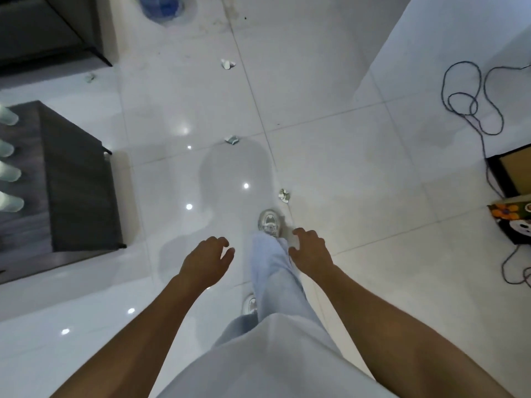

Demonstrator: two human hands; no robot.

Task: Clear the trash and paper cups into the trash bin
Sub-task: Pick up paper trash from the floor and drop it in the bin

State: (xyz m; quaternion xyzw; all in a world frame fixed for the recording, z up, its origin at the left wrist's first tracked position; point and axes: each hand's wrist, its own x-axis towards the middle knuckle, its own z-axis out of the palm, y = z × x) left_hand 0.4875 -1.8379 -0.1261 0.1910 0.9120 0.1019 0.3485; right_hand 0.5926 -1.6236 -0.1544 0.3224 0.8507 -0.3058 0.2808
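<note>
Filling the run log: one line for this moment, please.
left hand open, empty | right hand open, empty | nearest crumpled silver wrapper on white tiled floor

The blue bin (163,7) is cut off by the top edge — only its lower part shows. Four paper cups (8,170) on the dark bench (77,179) run off the left edge, pale and blurred. A small scrap (90,78) beside the upper bench is too blurred to name. The patterned box (514,222) at right is cropped — the cable (474,104) leaves the frame too.
</note>
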